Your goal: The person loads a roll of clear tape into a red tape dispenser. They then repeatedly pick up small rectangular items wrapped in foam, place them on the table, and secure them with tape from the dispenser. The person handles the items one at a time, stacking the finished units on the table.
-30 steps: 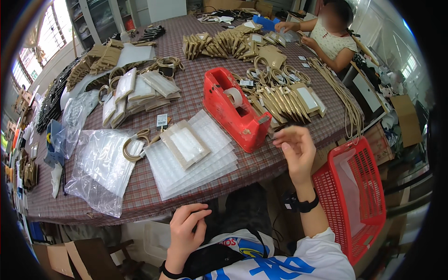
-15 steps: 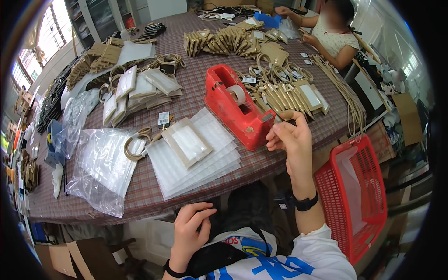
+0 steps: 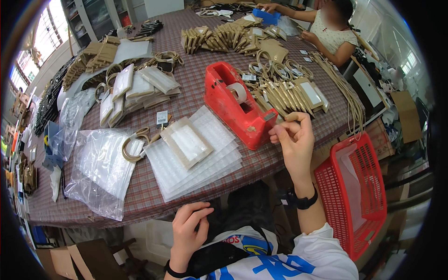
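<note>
Plaid tablecloth (image 3: 191, 81) is pretty packed, and the right hand (image 3: 296, 140) has just curled its fingers in by the red tape dispenser (image 3: 249, 126) (can't tell if they've got tape), so work looks centred there, with the left hand (image 3: 189, 228) loosely curled, seemingly empty, and the tan pouch (image 3: 186, 142) lying on the white sheets (image 3: 212, 165).

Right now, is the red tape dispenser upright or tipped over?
Upright: the red tape dispenser stands on the plaid tablecloth, tape roll in its top slot.
</note>
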Demonstrator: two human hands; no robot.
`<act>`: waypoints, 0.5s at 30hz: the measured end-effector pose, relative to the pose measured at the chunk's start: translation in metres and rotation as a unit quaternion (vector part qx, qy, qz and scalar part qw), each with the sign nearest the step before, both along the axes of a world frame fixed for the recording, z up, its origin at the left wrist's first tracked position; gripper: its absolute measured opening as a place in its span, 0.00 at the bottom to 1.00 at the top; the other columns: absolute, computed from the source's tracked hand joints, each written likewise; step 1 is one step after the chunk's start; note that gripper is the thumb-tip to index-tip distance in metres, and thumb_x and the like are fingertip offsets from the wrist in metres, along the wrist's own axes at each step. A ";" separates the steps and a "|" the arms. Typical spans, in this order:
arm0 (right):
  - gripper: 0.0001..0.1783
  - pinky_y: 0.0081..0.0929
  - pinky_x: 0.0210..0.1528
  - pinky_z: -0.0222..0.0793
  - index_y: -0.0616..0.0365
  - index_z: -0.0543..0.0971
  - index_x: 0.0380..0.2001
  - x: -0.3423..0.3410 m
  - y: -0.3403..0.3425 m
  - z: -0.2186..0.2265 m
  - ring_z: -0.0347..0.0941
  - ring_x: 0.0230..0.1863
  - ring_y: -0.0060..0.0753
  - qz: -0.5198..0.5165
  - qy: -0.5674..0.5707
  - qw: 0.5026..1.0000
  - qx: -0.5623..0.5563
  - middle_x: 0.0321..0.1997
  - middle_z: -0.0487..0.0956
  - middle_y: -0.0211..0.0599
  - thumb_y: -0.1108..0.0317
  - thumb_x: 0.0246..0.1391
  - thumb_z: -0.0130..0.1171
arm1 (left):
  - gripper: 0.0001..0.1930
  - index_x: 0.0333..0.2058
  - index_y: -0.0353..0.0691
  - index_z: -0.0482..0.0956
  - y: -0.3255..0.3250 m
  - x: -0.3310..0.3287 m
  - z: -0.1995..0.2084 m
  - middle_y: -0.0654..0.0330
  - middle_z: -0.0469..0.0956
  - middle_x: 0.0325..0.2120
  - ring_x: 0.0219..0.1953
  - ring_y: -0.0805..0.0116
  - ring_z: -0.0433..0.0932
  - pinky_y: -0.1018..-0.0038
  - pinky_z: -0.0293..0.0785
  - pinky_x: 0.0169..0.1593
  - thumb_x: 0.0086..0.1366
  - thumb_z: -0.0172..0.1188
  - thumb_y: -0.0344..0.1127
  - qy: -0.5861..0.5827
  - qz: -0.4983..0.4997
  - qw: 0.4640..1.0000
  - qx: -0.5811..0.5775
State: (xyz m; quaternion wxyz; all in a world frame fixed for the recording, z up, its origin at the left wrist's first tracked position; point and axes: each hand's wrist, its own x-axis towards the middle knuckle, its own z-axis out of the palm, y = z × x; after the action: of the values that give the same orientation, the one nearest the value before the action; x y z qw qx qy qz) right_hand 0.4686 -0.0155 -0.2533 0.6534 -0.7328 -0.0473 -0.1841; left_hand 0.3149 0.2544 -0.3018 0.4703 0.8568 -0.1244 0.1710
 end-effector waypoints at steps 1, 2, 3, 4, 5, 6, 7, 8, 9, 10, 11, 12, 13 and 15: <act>0.16 0.22 0.36 0.80 0.64 0.68 0.54 0.002 -0.005 -0.006 0.83 0.33 0.24 -0.029 -0.007 0.998 -0.048 0.34 0.86 0.41 0.81 0.68 0.61 | 0.13 0.38 0.34 0.88 -0.001 0.000 0.003 0.51 0.86 0.42 0.42 0.56 0.87 0.68 0.82 0.45 0.57 0.62 0.15 0.000 0.002 1.000 -0.002; 0.17 0.21 0.36 0.80 0.64 0.68 0.54 0.005 -0.012 -0.012 0.83 0.33 0.23 -0.057 -0.013 0.994 -0.095 0.34 0.86 0.40 0.82 0.67 0.61 | 0.13 0.38 0.35 0.88 -0.001 0.000 0.005 0.51 0.87 0.42 0.42 0.56 0.87 0.68 0.82 0.45 0.57 0.62 0.15 0.000 0.004 1.000 -0.004; 0.17 0.21 0.36 0.79 0.64 0.69 0.55 0.003 -0.023 -0.020 0.81 0.31 0.22 -0.059 -0.001 0.995 -0.083 0.32 0.85 0.37 0.83 0.67 0.60 | 0.13 0.38 0.35 0.88 0.003 0.000 0.006 0.52 0.87 0.41 0.42 0.56 0.87 0.68 0.82 0.45 0.57 0.62 0.15 -0.005 0.000 1.000 -0.001; 0.18 0.21 0.37 0.78 0.64 0.68 0.56 -0.003 -0.033 -0.029 0.79 0.31 0.21 -0.065 -0.019 0.996 -0.052 0.32 0.84 0.37 0.83 0.67 0.60 | 0.13 0.38 0.35 0.88 0.007 -0.001 0.006 0.52 0.87 0.41 0.42 0.56 0.87 0.67 0.82 0.45 0.57 0.62 0.15 -0.012 0.004 1.000 0.001; 0.20 0.21 0.39 0.78 0.64 0.66 0.59 -0.014 -0.035 -0.025 0.79 0.33 0.22 -0.052 -0.034 0.997 -0.042 0.34 0.83 0.37 0.83 0.68 0.58 | 0.13 0.38 0.35 0.89 0.010 -0.004 0.006 0.52 0.87 0.41 0.42 0.56 0.87 0.67 0.82 0.45 0.56 0.62 0.15 -0.018 0.023 1.000 0.005; 0.22 0.22 0.41 0.79 0.64 0.64 0.62 -0.027 -0.033 -0.019 0.80 0.36 0.24 -0.062 -0.050 0.997 -0.018 0.37 0.83 0.38 0.82 0.69 0.57 | 0.13 0.38 0.35 0.89 0.009 -0.003 0.007 0.52 0.87 0.41 0.42 0.56 0.87 0.67 0.82 0.45 0.56 0.63 0.15 -0.028 0.033 0.999 0.000; 0.24 0.23 0.44 0.79 0.63 0.63 0.64 -0.036 -0.034 -0.014 0.80 0.38 0.25 -0.052 -0.085 0.995 -0.015 0.40 0.83 0.40 0.82 0.69 0.57 | 0.13 0.38 0.35 0.89 0.012 0.000 0.013 0.52 0.87 0.41 0.42 0.56 0.86 0.67 0.82 0.45 0.56 0.63 0.15 -0.030 0.036 0.999 -0.001; 0.25 0.22 0.47 0.79 0.63 0.64 0.65 -0.042 -0.027 -0.008 0.80 0.41 0.26 -0.072 -0.091 0.993 -0.027 0.41 0.83 0.41 0.81 0.69 0.57 | 0.13 0.38 0.36 0.89 0.016 0.002 0.019 0.52 0.87 0.41 0.42 0.56 0.86 0.68 0.82 0.44 0.56 0.63 0.15 -0.029 0.040 0.999 0.006; 0.25 0.22 0.47 0.79 0.63 0.64 0.65 -0.047 -0.021 -0.004 0.80 0.42 0.26 -0.078 -0.085 0.993 -0.028 0.42 0.83 0.42 0.81 0.69 0.56 | 0.13 0.38 0.35 0.88 0.019 0.006 0.025 0.51 0.87 0.41 0.40 0.55 0.86 0.68 0.81 0.43 0.56 0.63 0.15 -0.060 0.047 0.997 0.013; 0.25 0.22 0.48 0.79 0.63 0.64 0.65 -0.051 -0.018 0.000 0.80 0.43 0.26 -0.090 -0.085 0.992 -0.033 0.44 0.83 0.42 0.81 0.69 0.56 | 0.13 0.39 0.35 0.88 0.022 0.011 0.033 0.51 0.87 0.41 0.41 0.55 0.86 0.67 0.81 0.44 0.57 0.63 0.15 -0.072 0.071 0.995 0.019; 0.25 0.22 0.48 0.79 0.63 0.64 0.65 -0.055 -0.016 -0.002 0.80 0.43 0.26 -0.071 -0.078 0.994 -0.028 0.45 0.83 0.43 0.81 0.69 0.56 | 0.13 0.39 0.35 0.88 0.026 0.014 0.042 0.51 0.87 0.41 0.41 0.55 0.85 0.67 0.81 0.45 0.58 0.63 0.15 -0.084 0.095 0.992 0.026; 0.24 0.22 0.48 0.79 0.63 0.64 0.65 -0.059 -0.017 -0.004 0.80 0.43 0.27 -0.052 -0.074 0.996 -0.024 0.45 0.83 0.43 0.81 0.69 0.56 | 0.12 0.39 0.35 0.88 0.030 0.021 0.050 0.51 0.87 0.41 0.42 0.54 0.85 0.66 0.80 0.46 0.58 0.63 0.16 -0.100 0.119 0.987 0.031; 0.24 0.23 0.48 0.79 0.63 0.64 0.65 -0.061 -0.017 -0.004 0.80 0.44 0.27 -0.033 -0.073 0.997 -0.022 0.46 0.83 0.43 0.82 0.69 0.56 | 0.13 0.40 0.35 0.87 0.036 0.031 0.056 0.52 0.86 0.41 0.43 0.53 0.84 0.65 0.79 0.47 0.58 0.63 0.16 -0.114 0.157 0.979 0.064; 0.24 0.22 0.47 0.79 0.63 0.64 0.65 -0.063 -0.004 -0.008 0.80 0.43 0.27 -0.021 -0.065 0.998 -0.008 0.47 0.83 0.44 0.82 0.69 0.55 | 0.13 0.42 0.34 0.86 0.052 0.051 0.063 0.53 0.85 0.42 0.43 0.50 0.82 0.61 0.77 0.50 0.58 0.64 0.17 -0.138 0.229 0.955 0.127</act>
State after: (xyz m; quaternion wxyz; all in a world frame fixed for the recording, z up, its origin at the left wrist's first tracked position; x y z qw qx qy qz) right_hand 0.4052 -0.0197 -0.2612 0.6390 -0.7252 -0.0763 -0.2448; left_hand 0.3663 0.3059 -0.2383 0.2843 0.8828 -0.0091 0.3739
